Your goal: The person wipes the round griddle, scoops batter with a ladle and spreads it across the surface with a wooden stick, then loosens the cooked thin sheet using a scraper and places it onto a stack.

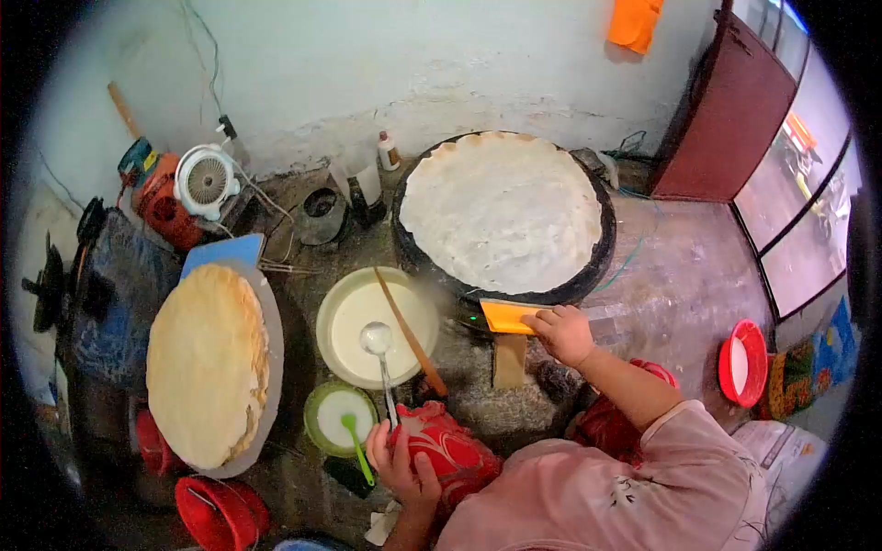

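Note:
My right hand is closed on an orange scraper at the near rim of a round black griddle. A thin, pale crepe covers most of the griddle's top. My left hand grips the handle of a metal ladle; its bowl is over the large basin of creamy batter, and I cannot tell whether it touches the liquid. A wooden stick lies across that basin. Near my left hand, a green bowl of white liquid has a green brush in it.
A stack of cooked crepes is at the left on a round board. Red tubs stand at lower left and far right. A small white fan and a bottle stand near the wall. The dark red door is at right.

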